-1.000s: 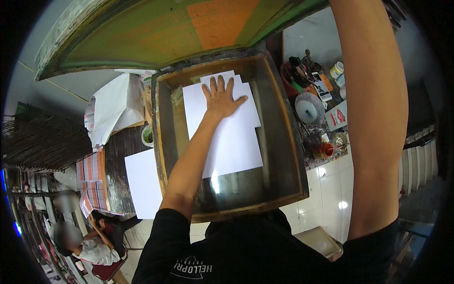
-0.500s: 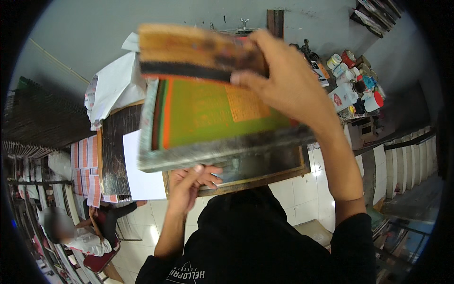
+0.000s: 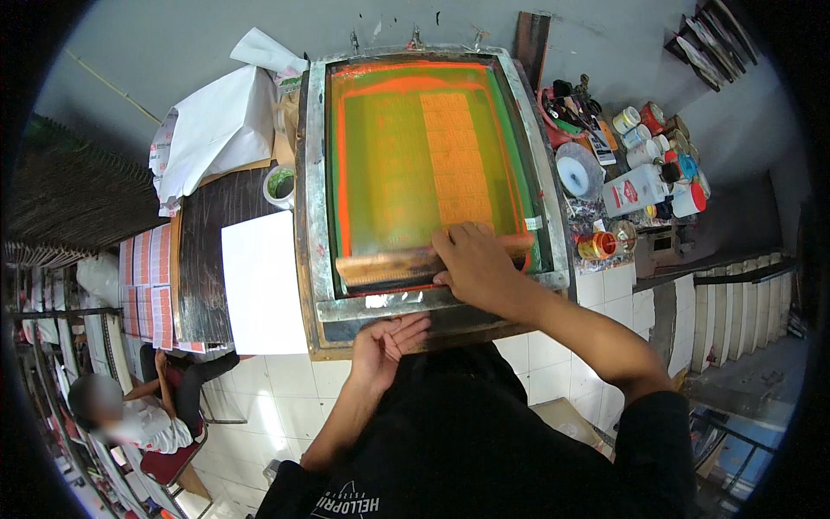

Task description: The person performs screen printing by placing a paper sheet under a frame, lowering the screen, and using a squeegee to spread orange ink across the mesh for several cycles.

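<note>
A screen-printing screen (image 3: 389, 164) lies flat before me in a worn metal frame (image 3: 319, 182). Its mesh is yellow-green with an orange printed strip, and red-orange ink runs along its far and side borders. My right hand (image 3: 480, 266) is closed around the wooden squeegee (image 3: 385, 266), which rests across the near end of the mesh. Just below the frame's near bar, my left hand (image 3: 389, 346) is palm up with its fingers stretched out, holding nothing. Whether it touches the board (image 3: 450, 324) under the frame, I cannot tell.
White paper (image 3: 264, 281) lies left of the frame, near a tape roll (image 3: 279, 186) and a large white package (image 3: 220, 125). Ink jars (image 3: 596, 246), a bottle (image 3: 635, 190) and several tubs stand at right. Someone sits (image 3: 164, 411) at lower left.
The screen has come down from a raised, tilted position to lying flat. My right hand brought the squeegee from above the far side to the near end. My left hand shifted slightly right.
</note>
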Available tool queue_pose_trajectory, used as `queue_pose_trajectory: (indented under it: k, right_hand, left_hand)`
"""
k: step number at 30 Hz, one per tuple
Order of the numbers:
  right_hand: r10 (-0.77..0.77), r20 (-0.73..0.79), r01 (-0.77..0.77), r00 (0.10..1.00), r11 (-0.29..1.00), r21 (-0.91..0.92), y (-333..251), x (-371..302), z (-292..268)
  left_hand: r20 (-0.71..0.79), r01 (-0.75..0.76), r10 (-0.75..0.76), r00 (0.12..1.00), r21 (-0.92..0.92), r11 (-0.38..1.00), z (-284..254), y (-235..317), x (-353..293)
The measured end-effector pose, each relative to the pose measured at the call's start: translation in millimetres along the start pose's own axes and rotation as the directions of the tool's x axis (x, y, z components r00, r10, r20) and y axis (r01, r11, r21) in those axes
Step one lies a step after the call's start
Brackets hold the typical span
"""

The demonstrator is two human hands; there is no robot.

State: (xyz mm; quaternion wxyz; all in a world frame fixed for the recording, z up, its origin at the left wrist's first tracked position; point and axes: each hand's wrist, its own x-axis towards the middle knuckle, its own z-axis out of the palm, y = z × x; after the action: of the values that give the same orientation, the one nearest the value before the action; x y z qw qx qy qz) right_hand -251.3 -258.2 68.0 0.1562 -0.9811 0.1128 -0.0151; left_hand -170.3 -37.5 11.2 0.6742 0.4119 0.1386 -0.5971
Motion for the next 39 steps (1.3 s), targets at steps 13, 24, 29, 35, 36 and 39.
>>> queue_pose_trajectory:
  k: [13,24,29,35,36,39]
  right_hand:
    - [-0.122,-0.338,0.049,0.933,0.975,-0.215,105.7,148.4,-19.5]
    - [-0.12,-0.236,0.055,0.964,0.963,-0.264,195.2,282.9,-42.0]
    - [0.016,-0.071,-0.019,0.997,0.999,-0.05,194.9,287.8,-74.2]
    - [-0.112,-0.283,0.106,0.952,0.994,-0.035,134.3,207.3,-135.1]
    - [-0.128,-0.321,0.13,0.938,0.991,-0.016,114.1,184.0,-151.6]
    - [-0.125,-0.376,0.13,0.918,0.991,-0.014,54.1,105.9,-201.0]
  left_hand:
    - [-0.007,0.08,-0.08,0.997,0.053,0.995,-15.4,0.4,-0.9]
    - [-0.012,-0.026,0.025,1.0,-0.049,0.998,-18.4,-11.9,-3.8]
    - [0.079,-0.046,0.05,0.996,-0.054,0.997,-25.7,-14.2,-0.1]
    - [0.427,-0.088,0.193,0.883,-0.253,0.963,-27.0,-2.8,-6.5]
    - [0.552,-0.074,0.24,0.799,-0.305,0.95,-16.2,7.5,-10.6]
    - [0.771,-0.09,0.286,0.569,-0.287,0.954,28.6,48.1,-23.3]
